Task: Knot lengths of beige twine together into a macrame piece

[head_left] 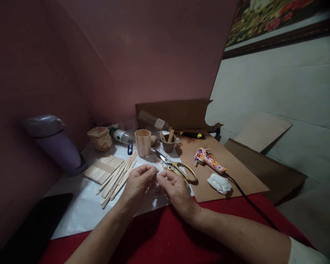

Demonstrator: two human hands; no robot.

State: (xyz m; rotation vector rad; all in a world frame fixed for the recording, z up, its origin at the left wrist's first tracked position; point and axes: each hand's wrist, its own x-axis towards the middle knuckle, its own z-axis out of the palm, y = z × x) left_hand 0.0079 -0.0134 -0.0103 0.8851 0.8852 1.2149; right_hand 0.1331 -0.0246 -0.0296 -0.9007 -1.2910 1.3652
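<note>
Just in front of me, over the white sheet, my left hand and my right hand meet with thumbs and forefingers pinched. Whatever lies between the fingertips is too small to make out; something clear and shiny shows faintly beneath them. Gold-handled scissors lie just beyond my right hand, blades pointing away to the left. Loose wooden craft sticks are fanned out left of my left hand, beside a banded bundle of sticks. Behind the hands stands a cup faced with wooden sticks.
To the right, a flowered glue gun and a crumpled white cloth rest on cardboard. At the back are a small brown pot, a plastic bottle, a decorated pot and a screwdriver. A purple tumbler leans left.
</note>
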